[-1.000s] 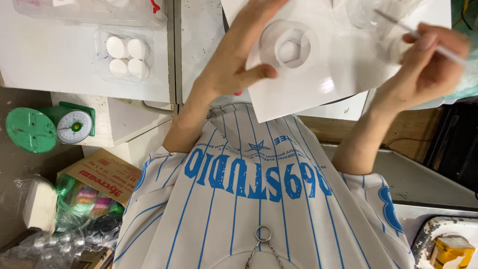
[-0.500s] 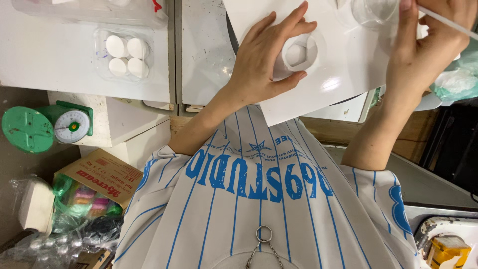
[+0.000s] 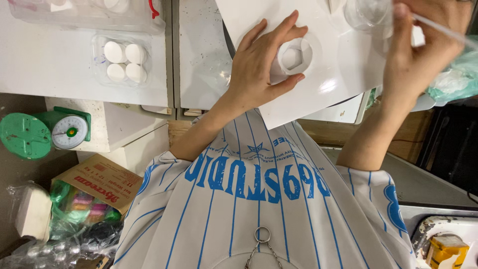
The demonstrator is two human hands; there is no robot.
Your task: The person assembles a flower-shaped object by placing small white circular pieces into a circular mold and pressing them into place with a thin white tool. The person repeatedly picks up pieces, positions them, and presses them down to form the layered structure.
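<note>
Two hands work over a white sheet (image 3: 318, 89) lying on the worktop (image 3: 64, 69) in the head view. The left hand (image 3: 259, 69) curls around a small clear cup (image 3: 293, 56) holding a white round piece, thumb below and fingers above, so its grip is closed on the cup. The right hand (image 3: 423, 55) pinches a thin clear stick (image 3: 443, 31), whose long axis slants from the fingers toward the right edge. The cup lies to the left of that stick, well apart from it, with a clear glass (image 3: 366, 15) standing between them. A clear tray of four white rounds (image 3: 122, 60) sits far left.
</note>
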